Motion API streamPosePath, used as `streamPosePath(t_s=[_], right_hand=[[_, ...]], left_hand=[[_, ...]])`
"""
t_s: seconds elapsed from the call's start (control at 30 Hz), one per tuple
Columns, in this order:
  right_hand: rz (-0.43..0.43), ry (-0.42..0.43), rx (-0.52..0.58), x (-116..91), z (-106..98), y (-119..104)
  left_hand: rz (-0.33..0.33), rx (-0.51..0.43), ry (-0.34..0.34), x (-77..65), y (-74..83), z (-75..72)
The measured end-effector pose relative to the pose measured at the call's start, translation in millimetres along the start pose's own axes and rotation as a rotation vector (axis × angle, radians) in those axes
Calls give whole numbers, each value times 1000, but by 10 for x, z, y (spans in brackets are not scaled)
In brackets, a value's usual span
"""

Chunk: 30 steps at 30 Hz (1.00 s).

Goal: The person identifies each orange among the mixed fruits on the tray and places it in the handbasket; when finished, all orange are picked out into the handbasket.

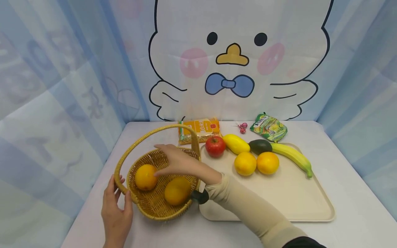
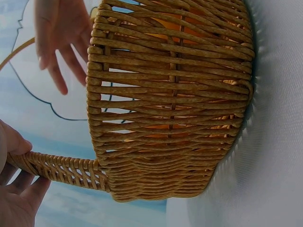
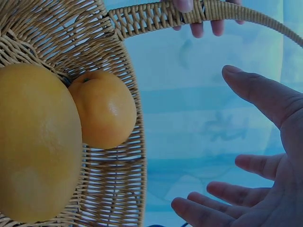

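A woven wicker basket (image 1: 161, 217) with a tall arched handle (image 1: 141, 137) stands on the left part of the table. Inside it lie an orange (image 1: 145, 176) and a larger yellow mango (image 3: 38, 142); the two fruits appear side by side in the right wrist view. My left hand (image 1: 117, 213) holds the base of the handle, thumb on one side and fingers on the other, as the left wrist view (image 2: 21, 184) confirms. Over the basket, beneath the handle's arch, hovers my right hand (image 1: 181, 161), its fingers spread and nothing in them.
Right of the basket, a beige tray (image 1: 297, 203) bears an apple (image 1: 215, 146), a yellow mango (image 1: 236, 144), an avocado (image 1: 260, 146), a banana (image 1: 293, 155) and two oranges (image 1: 245, 164). Behind lie a grain packet (image 1: 200, 130), lollipops (image 1: 243, 128) and a green candy bag (image 1: 269, 127).
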State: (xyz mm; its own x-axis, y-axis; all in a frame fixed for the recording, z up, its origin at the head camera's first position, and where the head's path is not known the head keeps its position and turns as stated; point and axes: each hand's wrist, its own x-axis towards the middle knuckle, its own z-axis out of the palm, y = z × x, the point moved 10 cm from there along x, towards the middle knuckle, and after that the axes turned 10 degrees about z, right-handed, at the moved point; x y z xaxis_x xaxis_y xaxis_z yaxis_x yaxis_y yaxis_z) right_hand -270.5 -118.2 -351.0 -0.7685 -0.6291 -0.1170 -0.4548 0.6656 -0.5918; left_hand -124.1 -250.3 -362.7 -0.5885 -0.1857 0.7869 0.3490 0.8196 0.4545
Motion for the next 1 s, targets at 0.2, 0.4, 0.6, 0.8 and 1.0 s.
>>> streamPosePath(t_s=[0.2, 0.4, 0.6, 0.8, 1.0], right_hand=[[-18, 24, 2, -140, -121, 45], [-35, 38, 17, -305, -225, 138], [-6, 43, 52, -463, -312, 291], [-12, 81, 59, -611, -424, 386], [58, 100, 103, -774, -543, 563]], left_hand=[[-27, 15, -23, -7, -16, 11], [-47, 38, -41, -19, -33, 19], [-44, 37, -37, -20, -22, 7], [-41, 24, -37, -19, -14, 4], [-40, 15, -35, -23, -12, 3]])
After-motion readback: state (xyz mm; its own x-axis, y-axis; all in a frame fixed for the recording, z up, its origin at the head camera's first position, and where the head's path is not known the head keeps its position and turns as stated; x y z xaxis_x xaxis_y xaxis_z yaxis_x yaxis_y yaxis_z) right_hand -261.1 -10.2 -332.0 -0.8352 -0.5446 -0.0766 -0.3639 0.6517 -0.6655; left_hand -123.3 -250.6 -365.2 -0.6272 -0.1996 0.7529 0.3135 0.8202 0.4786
